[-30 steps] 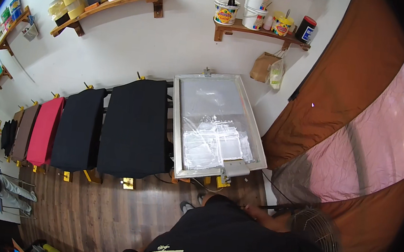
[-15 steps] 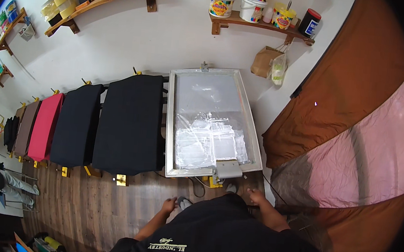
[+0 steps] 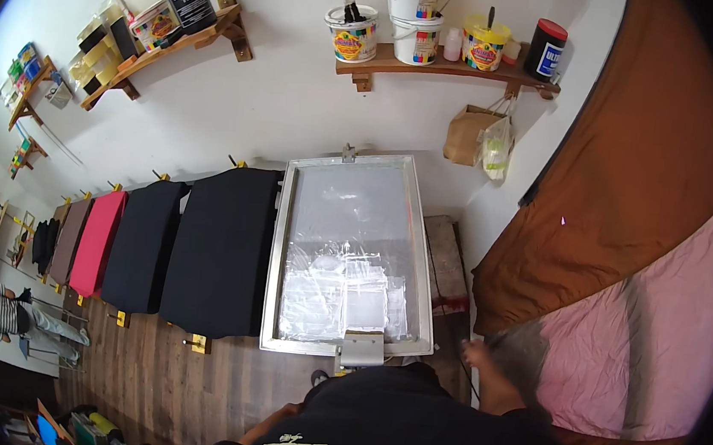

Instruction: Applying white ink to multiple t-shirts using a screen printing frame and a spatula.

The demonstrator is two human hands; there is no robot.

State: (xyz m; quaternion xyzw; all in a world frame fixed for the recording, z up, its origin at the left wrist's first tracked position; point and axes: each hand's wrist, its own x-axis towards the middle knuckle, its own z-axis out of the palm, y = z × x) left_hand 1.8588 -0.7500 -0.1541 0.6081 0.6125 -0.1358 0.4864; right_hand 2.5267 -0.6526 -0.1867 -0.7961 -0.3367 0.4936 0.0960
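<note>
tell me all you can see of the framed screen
The framed screen is a rectangle with a pale, metal-looking rim around a grey, seemingly translucent sheet. Its near half is glossy, with whitish patches. It looks roughly flat, short sides near and far, right of the nearest black board. A metal plate meets its near edge, a bracket its far edge. The right hand is apart from it.
</note>
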